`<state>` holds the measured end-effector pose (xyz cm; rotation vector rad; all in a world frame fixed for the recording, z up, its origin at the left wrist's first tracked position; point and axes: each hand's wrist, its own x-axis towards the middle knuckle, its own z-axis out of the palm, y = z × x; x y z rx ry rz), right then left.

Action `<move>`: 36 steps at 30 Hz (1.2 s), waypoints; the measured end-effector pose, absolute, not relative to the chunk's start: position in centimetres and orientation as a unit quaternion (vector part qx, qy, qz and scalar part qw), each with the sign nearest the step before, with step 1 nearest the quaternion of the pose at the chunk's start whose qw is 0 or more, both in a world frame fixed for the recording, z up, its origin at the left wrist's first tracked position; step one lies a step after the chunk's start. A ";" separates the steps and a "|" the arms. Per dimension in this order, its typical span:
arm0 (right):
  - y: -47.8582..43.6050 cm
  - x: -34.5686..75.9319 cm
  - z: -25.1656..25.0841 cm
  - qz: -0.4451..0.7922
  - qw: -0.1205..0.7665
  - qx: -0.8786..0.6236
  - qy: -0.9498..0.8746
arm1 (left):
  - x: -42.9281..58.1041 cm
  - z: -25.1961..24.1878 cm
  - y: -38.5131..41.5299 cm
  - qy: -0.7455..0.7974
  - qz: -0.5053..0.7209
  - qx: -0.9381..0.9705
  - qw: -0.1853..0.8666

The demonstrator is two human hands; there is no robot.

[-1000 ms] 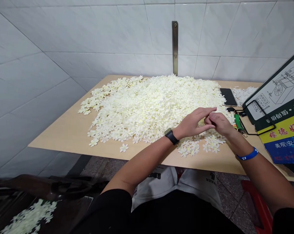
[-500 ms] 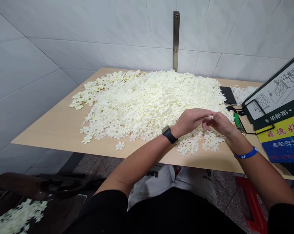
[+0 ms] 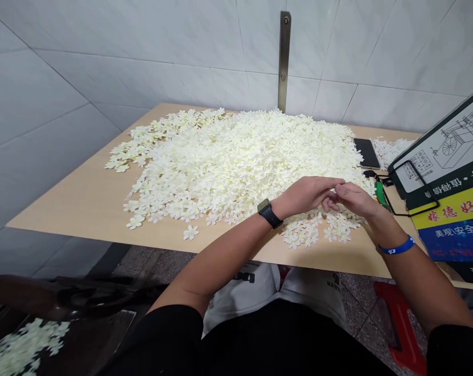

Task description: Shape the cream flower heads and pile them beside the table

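Fingers [image 3: 331,183] of left hand [image 3: 304,196] and right hand [image 3: 356,201] pinched together, contents indiscernible; soft cream flowers [image 3: 236,156] heaped beyond on smooth worktop [image 3: 83,203].

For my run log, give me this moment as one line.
left hand, right hand: fingertips together over flowers | held: too small to tell | table: phone, box at right

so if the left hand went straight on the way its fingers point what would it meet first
Probably the right hand: the left hand points rightward above the flowers, fingertips apparently touching it, though depth is unclear.
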<state>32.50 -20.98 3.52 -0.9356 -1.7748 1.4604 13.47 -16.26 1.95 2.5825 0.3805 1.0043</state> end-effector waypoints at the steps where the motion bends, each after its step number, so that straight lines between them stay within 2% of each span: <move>1: -20.9 32.5 3.5 0.563 0.334 -0.355 -0.668 | 13.5 1.8 -16.1 0.131 0.360 0.909 0.165; 4: -20.8 32.6 3.2 0.552 0.362 -0.361 -0.659 | 13.5 1.2 -15.9 0.124 0.380 0.906 0.138; 9: -20.7 32.8 3.1 0.539 0.349 -0.354 -0.680 | 13.6 0.9 -16.0 0.119 0.396 0.902 0.120; 15: -21.2 32.1 3.0 0.483 0.372 -0.414 -0.676 | 13.7 1.9 -16.4 0.136 0.356 0.915 0.133; 21: -20.9 32.2 3.0 0.552 0.361 -0.394 -0.639 | 13.5 2.7 -16.8 0.173 0.299 0.927 0.144; 30: -21.1 31.7 3.0 0.562 0.410 -0.413 -0.587 | 12.7 2.5 -15.7 0.183 0.404 0.895 0.042; 36: -21.2 31.8 3.6 0.524 0.449 -0.409 -0.597 | 13.2 2.1 -15.9 0.151 0.395 0.899 0.110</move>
